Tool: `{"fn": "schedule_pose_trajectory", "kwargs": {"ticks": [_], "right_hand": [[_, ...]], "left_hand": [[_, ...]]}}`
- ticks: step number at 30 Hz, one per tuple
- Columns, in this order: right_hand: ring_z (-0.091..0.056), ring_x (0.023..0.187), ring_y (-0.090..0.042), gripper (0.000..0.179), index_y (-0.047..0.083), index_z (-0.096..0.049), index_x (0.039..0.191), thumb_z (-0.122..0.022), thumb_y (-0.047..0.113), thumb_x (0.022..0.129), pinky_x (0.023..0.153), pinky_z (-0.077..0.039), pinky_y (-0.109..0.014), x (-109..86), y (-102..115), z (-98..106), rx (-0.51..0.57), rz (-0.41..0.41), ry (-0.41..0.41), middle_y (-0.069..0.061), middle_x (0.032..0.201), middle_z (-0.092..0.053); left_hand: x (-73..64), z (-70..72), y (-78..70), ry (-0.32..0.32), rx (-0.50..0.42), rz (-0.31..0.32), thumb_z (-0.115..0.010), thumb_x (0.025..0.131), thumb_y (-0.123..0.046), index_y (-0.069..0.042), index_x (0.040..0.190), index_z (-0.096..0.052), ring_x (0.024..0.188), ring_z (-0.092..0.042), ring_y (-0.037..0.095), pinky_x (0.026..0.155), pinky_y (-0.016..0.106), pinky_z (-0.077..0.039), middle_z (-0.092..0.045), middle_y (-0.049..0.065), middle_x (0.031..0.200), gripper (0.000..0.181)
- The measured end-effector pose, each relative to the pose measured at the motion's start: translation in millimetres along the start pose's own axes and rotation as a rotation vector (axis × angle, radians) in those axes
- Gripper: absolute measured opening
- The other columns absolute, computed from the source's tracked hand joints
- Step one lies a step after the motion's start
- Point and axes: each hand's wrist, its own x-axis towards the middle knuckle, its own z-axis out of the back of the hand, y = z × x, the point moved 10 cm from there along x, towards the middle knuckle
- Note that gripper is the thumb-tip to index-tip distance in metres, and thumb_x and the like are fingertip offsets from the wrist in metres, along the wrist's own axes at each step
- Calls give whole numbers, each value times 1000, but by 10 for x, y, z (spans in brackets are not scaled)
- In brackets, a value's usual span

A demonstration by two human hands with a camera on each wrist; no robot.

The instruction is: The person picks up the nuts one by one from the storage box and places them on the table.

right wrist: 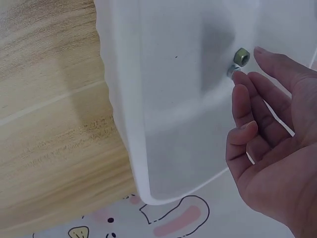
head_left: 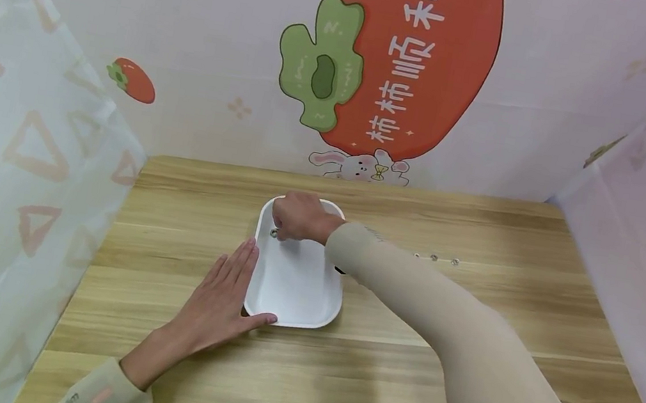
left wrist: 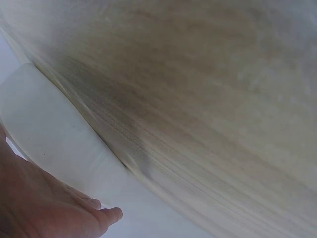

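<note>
Table [head_left: 182, 207]: wood-grained, in lighter and darker bands running crosswise. Directly upon it lie a white, round-cornered tray [head_left: 296, 289], long axis near to far, and, well to its right, three small nuts [head_left: 456, 261] in a row.

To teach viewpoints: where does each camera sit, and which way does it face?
Head: worn on the head, facing forward and down at the white tray; left hand and right hand show.
Left wrist: worn there, facing tray and tabletop; left hand partly shows.
Right wrist: worn there, facing into the tray; right fingers show.
Shared by head and right wrist: a nut.
</note>
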Motion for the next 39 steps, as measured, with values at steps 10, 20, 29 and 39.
{"fn": "schedule_pose_trajectory", "kwargs": {"ticks": [10, 20, 29, 39], "right_hand": [[-61, 74, -13, 6, 15, -77, 88, -81, 18, 92, 64, -48, -28, 107, -37, -128, -24, -24, 38, 3, 82, -73], [-63, 77, -14, 4, 15, -79, 93, -82, 18, 93, 69, -52, -29, 161, -25, -174, -16, -20, 49, 3, 85, -73], [-65, 78, -16, 5, 14, -80, 98, -81, 17, 95, 71, -55, -29, 209, -21, -222, 38, -40, 58, 2, 87, -74], [-62, 82, -16, 4, 17, -81, 93, -78, 13, 91, 73, -53, -31, 206, 18, -259, 11, -39, 51, 2, 87, -73]], "left_hand": [[5, -2, -6, -26, -3, -8, -59, 90, -80, -1, 169, -2, 165, -3, 27, 132, 55, -14, 0, 13, 179, 125], [5, -2, 1, 0, -3, 2, -59, 91, -79, -3, 169, 1, 165, -1, 27, 132, 54, -11, 4, 11, 179, 125], [1, -9, 0, 4, -2, -3, -58, 92, -79, -3, 169, 2, 165, 0, 26, 132, 54, -11, 4, 12, 179, 124], [-2, 14, -16, -37, -3, -21, -59, 91, -79, -1, 169, -3, 165, -6, 30, 131, 56, -15, -1, 14, 178, 124]]}}
